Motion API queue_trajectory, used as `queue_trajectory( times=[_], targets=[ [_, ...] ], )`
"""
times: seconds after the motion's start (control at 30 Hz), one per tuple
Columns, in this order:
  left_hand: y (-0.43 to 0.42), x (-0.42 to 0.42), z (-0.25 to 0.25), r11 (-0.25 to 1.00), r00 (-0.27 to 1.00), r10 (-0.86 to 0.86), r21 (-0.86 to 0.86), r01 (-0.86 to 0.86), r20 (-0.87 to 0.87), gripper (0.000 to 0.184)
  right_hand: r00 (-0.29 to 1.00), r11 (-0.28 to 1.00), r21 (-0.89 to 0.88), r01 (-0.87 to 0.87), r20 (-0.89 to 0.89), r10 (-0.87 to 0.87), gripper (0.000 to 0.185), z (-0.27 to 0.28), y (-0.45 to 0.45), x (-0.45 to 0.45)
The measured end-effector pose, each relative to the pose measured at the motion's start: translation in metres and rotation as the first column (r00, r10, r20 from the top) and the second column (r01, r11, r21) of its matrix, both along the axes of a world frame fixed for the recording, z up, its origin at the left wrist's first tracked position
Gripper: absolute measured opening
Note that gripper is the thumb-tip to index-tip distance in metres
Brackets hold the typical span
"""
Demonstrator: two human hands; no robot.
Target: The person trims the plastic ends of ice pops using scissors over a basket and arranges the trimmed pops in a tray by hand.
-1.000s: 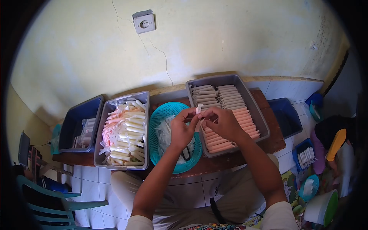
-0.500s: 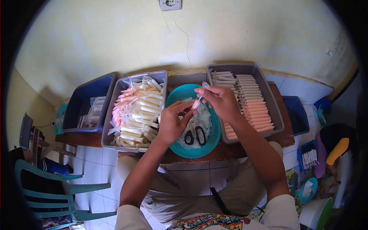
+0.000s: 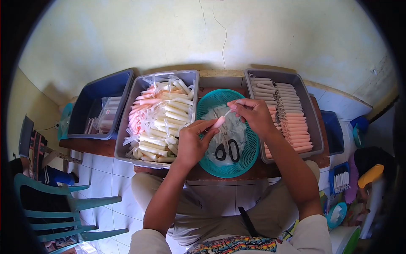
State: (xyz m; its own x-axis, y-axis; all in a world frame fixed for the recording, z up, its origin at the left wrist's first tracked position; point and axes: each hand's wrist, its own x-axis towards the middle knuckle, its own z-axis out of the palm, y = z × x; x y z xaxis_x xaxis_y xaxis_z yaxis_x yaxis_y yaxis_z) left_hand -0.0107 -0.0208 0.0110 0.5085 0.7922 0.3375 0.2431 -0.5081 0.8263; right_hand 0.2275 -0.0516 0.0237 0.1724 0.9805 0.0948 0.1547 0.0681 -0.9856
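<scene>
My left hand [image 3: 193, 143] pinches a pink ice pop [image 3: 218, 123] in a clear plastic sleeve, over a teal mesh basket [image 3: 253, 146]. The fingers of my right hand [image 3: 255, 116] are closed on the twisted plastic tail [image 3: 229, 112] of that same sleeve, pulled taut. Below the hands, black-handled scissors [image 3: 233, 151] lie on a heap of clear plastic scraps [image 3: 237, 133] in the basket. To the left, a grey tub [image 3: 195, 91] holds a loose pile of pink and cream ice pops [image 3: 163, 122]. In the right grey tub [image 3: 311, 103], tied ice pops [image 3: 294, 127] lie in neat rows.
A dark blue bin [image 3: 80, 116] with a few packs stands at the far left of the wooden table [image 3: 190, 171]. Another blue bin [image 3: 332, 131] is at the right. A green plastic chair [image 3: 50, 213] is at lower left. Another person [image 3: 374, 169] is on the right.
My right hand has drawn away from the left, so more of the twisted plastic tail shows between them. The whole view has shifted slightly, and the tubs and basket appear further right.
</scene>
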Motion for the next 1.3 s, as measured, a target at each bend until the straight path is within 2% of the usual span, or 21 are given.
queue_trajectory(
  times=[0.2,0.27,0.4,0.5,0.57,0.6,0.67,0.7,0.77,0.8,0.87,0.97,1.17,1.3],
  targets=[
    [0.003,0.0,-0.002,0.998,0.999,0.034,0.048,-0.035,0.006,0.032,1.0,0.999,-0.051,0.012,-0.01,-0.013,0.025,-0.003,0.003,-0.003],
    [0.003,0.001,-0.004,0.998,0.999,0.034,0.046,-0.035,0.008,0.031,1.0,1.0,-0.021,0.023,0.002,-0.023,0.034,-0.013,0.003,-0.001],
    [0.005,0.003,-0.004,0.998,0.998,0.043,0.04,-0.045,0.038,0.03,1.0,1.0,-0.021,0.004,-0.017,-0.004,0.037,-0.011,-0.005,-0.003],
    [0.004,0.003,0.001,0.996,0.997,0.064,0.056,-0.067,0.043,0.03,0.997,0.998,-0.045,-0.044,0.062,0.046,0.042,-0.011,-0.011,-0.003],
    [0.007,0.001,0.002,0.994,0.996,0.085,0.06,-0.087,0.04,0.03,0.966,0.994,-0.098,-0.049,0.247,0.072,0.045,-0.011,-0.017,-0.009],
    [0.009,-0.001,0.002,0.992,0.994,0.102,0.068,-0.105,0.037,0.03,0.966,0.994,-0.1,-0.053,0.247,0.076,0.045,-0.013,-0.021,-0.015],
    [0.013,-0.002,-0.004,0.991,0.992,0.116,0.067,-0.119,0.047,0.03,0.884,0.987,-0.148,-0.059,0.452,0.121,0.054,-0.016,-0.029,-0.028],
    [0.014,-0.002,-0.006,0.989,0.991,0.125,0.068,-0.129,0.055,0.03,0.884,0.987,-0.146,-0.06,0.452,0.121,0.054,-0.025,-0.034,-0.033],
    [0.013,-0.001,-0.005,0.989,0.99,0.131,0.063,-0.135,0.059,0.03,0.619,0.984,-0.152,-0.092,0.766,0.176,0.069,-0.05,-0.041,-0.043],
    [0.012,-0.001,-0.005,0.988,0.988,0.138,0.056,-0.142,0.063,0.03,0.619,0.984,-0.15,-0.093,0.766,0.175,0.069,-0.055,-0.044,-0.049],
    [0.011,-0.002,-0.005,0.988,0.989,0.137,0.062,-0.14,0.057,0.029,0.619,0.935,-0.352,-0.042,0.725,0.301,0.082,-0.062,-0.048,-0.057],
    [0.011,-0.003,-0.003,0.988,0.99,0.131,0.078,-0.134,0.05,0.029,0.609,0.917,-0.396,0.037,0.737,0.294,0.072,-0.062,-0.051,-0.072],
    [0.011,-0.004,-0.003,0.985,0.99,0.128,0.111,-0.133,0.052,0.03,0.593,0.923,-0.363,0.129,0.774,0.222,0.076,-0.079,-0.04,-0.077],
    [0.011,-0.005,-0.005,0.981,0.99,0.127,0.137,-0.134,0.061,0.029,0.594,0.936,-0.334,0.112,0.777,0.206,0.074,-0.088,-0.037,-0.069]
  ],
)
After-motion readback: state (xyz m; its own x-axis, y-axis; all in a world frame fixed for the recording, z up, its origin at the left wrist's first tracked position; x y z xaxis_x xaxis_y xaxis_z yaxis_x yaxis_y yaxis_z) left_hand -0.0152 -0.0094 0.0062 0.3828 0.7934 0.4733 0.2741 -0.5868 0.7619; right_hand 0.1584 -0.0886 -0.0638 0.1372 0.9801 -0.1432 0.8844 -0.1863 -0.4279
